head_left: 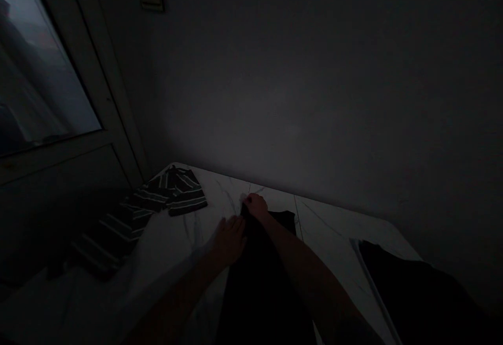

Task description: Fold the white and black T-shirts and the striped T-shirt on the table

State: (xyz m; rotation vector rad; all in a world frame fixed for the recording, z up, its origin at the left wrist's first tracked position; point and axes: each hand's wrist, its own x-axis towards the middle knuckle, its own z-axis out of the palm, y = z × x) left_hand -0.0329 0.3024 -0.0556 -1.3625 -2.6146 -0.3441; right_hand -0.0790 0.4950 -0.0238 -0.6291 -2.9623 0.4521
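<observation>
A black garment lies lengthwise on the white marbled table, and its exact kind is lost in the dim light. My right hand is closed at its far left corner, with the fingers pinching the cloth there. Just nearer and to the left, my left hand rests on the garment's left edge with its fingers stretched out flat. My right forearm crosses over the garment and hides part of it.
A dark striped garment is spread along the table's left edge. Another black garment with a pale edge lies at the right. Behind the table rises a grey wall. A door with a glass pane stands at the left.
</observation>
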